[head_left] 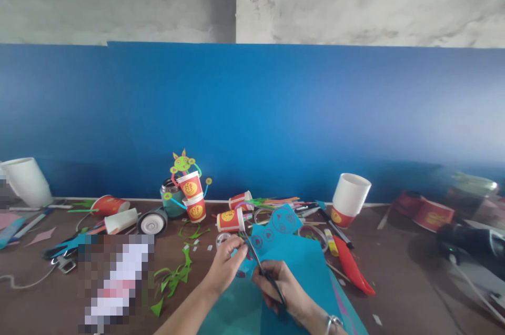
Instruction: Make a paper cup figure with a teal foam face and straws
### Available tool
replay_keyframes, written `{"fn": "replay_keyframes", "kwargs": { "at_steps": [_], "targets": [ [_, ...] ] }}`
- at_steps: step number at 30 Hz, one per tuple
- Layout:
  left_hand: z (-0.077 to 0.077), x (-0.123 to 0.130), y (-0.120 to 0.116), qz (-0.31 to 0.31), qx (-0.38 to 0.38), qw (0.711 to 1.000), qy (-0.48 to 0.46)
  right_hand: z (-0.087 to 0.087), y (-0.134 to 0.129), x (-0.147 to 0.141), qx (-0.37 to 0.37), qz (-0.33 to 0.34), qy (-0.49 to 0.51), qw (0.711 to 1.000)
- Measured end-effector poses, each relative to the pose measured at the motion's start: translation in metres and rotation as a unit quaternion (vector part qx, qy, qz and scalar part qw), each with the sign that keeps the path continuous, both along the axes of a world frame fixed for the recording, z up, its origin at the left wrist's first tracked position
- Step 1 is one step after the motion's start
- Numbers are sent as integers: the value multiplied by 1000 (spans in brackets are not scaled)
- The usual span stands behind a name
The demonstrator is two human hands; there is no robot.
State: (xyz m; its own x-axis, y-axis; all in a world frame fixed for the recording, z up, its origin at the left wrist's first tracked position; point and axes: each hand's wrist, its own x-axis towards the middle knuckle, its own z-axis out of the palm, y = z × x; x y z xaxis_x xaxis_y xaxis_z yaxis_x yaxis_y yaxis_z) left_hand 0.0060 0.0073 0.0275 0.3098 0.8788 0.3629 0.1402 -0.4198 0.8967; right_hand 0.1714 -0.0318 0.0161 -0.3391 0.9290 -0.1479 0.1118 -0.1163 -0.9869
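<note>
My right hand is closed round the dark handles of a pair of scissors, whose blades point up and left toward my left fingers. My left hand pinches the edge of a piece of blue paper beside the blades. Circles with faces and small triangles are drawn on this paper. Larger blue sheets lie under both hands. Just beyond my left hand, a red and white paper cup rests on its side. A roll of tape sits partly hidden behind my left fingers.
A figure made of stacked paper cups stands at the back. Green paper scraps lie to the left. White stacked cups, a glue stick, a marker and a red pointed object are on the right.
</note>
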Motion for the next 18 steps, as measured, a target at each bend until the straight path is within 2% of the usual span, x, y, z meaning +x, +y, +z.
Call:
{"fn": "replay_keyframes", "kwargs": {
  "at_steps": [6, 12, 18],
  "targets": [
    [-5, -2, 1, -6, 1, 1000, 1, -1, 0, 1, -9, 3, -4, 1000],
    [-2, -2, 1, -21, 0, 1000, 5, -2, -1, -1, -15, 4, -2, 1000],
    [-2, -3, 2, -36, -35, 999, -15, -2, 0, 0, -12, 10, -4, 1000]
  ]
}}
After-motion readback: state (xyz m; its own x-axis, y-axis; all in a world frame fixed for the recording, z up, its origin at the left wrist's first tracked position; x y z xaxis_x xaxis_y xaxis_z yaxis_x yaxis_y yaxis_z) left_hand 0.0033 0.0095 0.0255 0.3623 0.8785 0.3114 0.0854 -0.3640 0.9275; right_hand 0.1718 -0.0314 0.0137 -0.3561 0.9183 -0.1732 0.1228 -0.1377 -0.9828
